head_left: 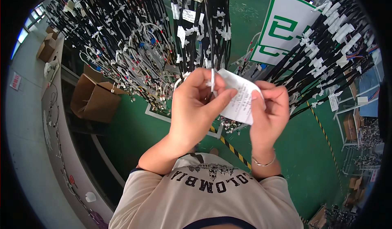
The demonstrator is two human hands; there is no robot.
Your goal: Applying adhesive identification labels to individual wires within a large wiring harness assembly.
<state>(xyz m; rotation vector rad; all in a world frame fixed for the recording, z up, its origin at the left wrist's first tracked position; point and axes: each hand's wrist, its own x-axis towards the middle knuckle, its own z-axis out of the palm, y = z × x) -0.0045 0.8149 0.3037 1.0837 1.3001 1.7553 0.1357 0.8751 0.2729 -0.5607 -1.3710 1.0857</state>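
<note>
Beneath hanging black wire harnesses (204, 29), the left hand (196, 106) and right hand (267, 110) both pinch a white paper label (239, 96), fingers curled closed around it at chest height.

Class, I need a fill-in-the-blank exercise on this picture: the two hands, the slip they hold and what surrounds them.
1. Both hands, the left hand and the right hand, pinch a white printed paper ____.
2. Bundles of black cable harnesses hang ____ the hands.
3. The floor is painted ____.
4. An open brown cardboard ____ stands at the left.

Missing words: label; above; green; box
</note>
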